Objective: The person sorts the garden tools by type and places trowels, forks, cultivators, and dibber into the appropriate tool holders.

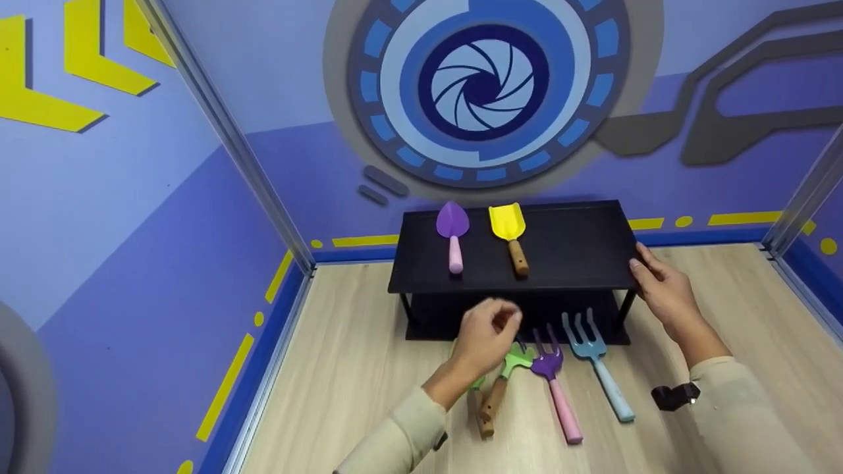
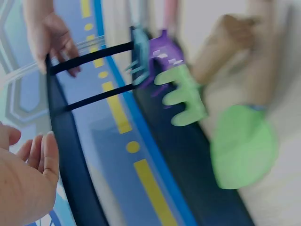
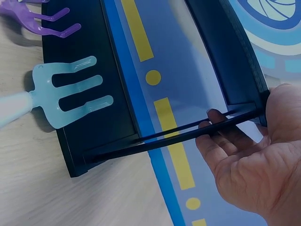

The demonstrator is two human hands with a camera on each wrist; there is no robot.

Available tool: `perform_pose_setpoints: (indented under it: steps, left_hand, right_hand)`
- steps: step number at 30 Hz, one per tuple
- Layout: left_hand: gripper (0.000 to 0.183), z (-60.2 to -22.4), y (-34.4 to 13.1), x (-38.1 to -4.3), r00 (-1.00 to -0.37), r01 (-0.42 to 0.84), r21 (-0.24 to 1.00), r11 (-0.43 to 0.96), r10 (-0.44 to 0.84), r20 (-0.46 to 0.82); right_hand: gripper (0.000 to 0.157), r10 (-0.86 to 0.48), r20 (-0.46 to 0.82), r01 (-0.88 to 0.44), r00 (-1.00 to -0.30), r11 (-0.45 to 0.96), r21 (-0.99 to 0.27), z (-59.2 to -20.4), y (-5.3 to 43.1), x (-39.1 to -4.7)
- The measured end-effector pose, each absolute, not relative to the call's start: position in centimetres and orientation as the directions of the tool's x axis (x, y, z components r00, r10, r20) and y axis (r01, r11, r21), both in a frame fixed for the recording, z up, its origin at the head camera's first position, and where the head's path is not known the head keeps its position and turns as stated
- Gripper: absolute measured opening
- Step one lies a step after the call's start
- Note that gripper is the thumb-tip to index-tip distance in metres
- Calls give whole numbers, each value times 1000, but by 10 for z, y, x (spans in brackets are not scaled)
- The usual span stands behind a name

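Observation:
My right hand [image 1: 668,293] grips the right end of a black two-tier shelf [image 1: 573,247], with the thumb at the top board's edge and fingers around its side. My left hand [image 1: 487,336] hovers in front of the shelf, fingers loosely bent, holding nothing. Beneath it on the table lie a green hand fork [image 1: 519,357] and a green trowel [image 2: 244,148], both wooden-handled; the hand partly hides the trowel in the head view. Beside them are a purple fork [image 1: 548,362] with a pink handle and a light blue fork [image 1: 588,345]. Their tines reach over the lower board.
On the top board lie a purple trowel [image 1: 452,220] with a pink handle and a yellow shovel [image 1: 507,222] with a wooden handle. A blue patterned wall [image 1: 290,164] stands close behind the shelf, and another wall [image 1: 164,263] rises along the left.

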State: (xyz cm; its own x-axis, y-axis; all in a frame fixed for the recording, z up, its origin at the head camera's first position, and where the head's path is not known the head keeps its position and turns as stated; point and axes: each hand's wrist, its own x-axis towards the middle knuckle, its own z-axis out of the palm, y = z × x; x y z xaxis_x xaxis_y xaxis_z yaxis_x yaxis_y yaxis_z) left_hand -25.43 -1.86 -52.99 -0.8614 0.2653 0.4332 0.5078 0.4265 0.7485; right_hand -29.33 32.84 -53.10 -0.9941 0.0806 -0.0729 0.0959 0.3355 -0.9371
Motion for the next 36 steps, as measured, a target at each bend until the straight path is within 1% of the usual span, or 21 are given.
perform_pose_setpoints:
  steps: [3,6,11,19,24,28,36]
  left_hand:
    - [11,-548,-31,-240,-873,485,741,465,308,379]
    - [14,-563,-42,-228,-902,421,769,481,309,301]
    - [16,-585,-60,-220,-943,319,800,509,257,212]
    - [15,-614,-83,-217,-982,178,815,552,152,112]
    - [15,-632,-92,-213,-995,81,816,573,101,28]
    - [16,-642,-94,-213,-999,27,816,577,54,-5]
    - [27,-646,-91,-212,-997,-66,757,650,-12,-76]
  right_hand:
    - [73,76,-78,99,-994,334,-937,-532,328,-293]
    - [73,76,-76,97,-994,332,-938,-532,328,-293]
    - [73,84,-75,99,-994,329,-939,-531,329,-292]
    - [70,93,-74,102,-993,340,-935,-531,329,-292]
    - [72,83,-77,101,-994,338,-936,-530,328,-293]
    - [73,83,-79,102,-993,327,-940,-529,329,-293]
    - [72,84,-90,113,-992,332,-936,-530,328,-293]
